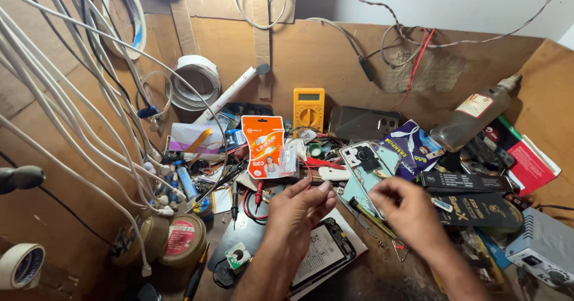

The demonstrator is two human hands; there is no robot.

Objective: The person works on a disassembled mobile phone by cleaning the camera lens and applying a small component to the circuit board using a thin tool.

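Observation:
My left hand (301, 210) hovers over an opened phone (326, 250) lying face down on the bench, its fingers curled and pinched together; I cannot see anything between them. My right hand (405, 208) is beside it to the right, fingers bent inward, close to a pale green phone back cover (368, 169) and a thin screwdriver (371, 216). Whether the right hand holds some small part is hidden by the fingers. Red and black probe leads (256, 200) lie just left of my left hand.
A yellow multimeter (308, 109) leans on the back board. An orange blister pack (263, 146), a glass bottle (472, 116), black boxes (472, 196), a grey power supply (544, 247), tape rolls (194, 81), round tins (182, 238) and white cables (89, 115) crowd the bench.

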